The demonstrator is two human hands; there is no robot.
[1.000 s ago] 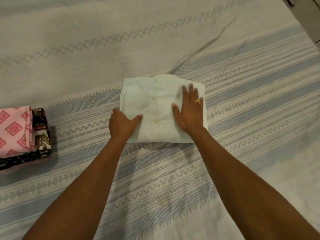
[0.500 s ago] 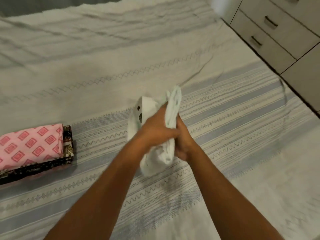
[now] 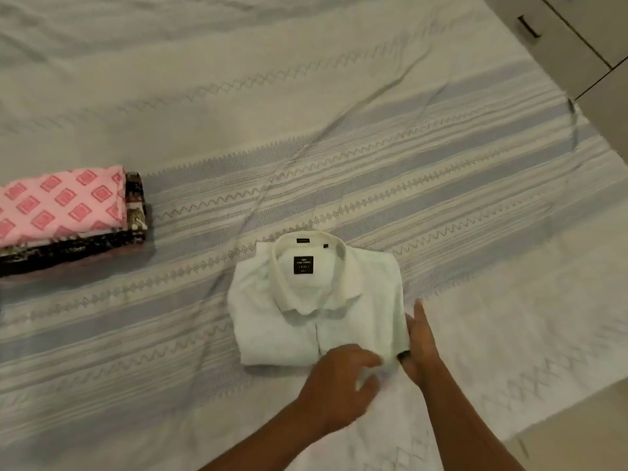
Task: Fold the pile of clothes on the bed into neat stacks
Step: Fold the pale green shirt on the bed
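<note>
A folded white shirt lies collar-up on the striped bedspread, with a black label showing inside the collar. My left hand sits at the shirt's near edge by its lower right corner; its fingers are loosely bent and blurred, and touch the cloth. My right hand stands on edge against the shirt's right side with straight fingers. To the far left is a stack of folded clothes, a pink diamond-print piece on top of dark patterned ones.
White drawers with dark handles stand past the bed's far right corner. The bed's edge and bare floor show at the lower right. A long crease runs across the bedspread behind the shirt.
The shirt was lifted in both hands, turned over and laid back down collar-up, nearer to me. Both hands have let go and now touch its near right corner and right edge.
</note>
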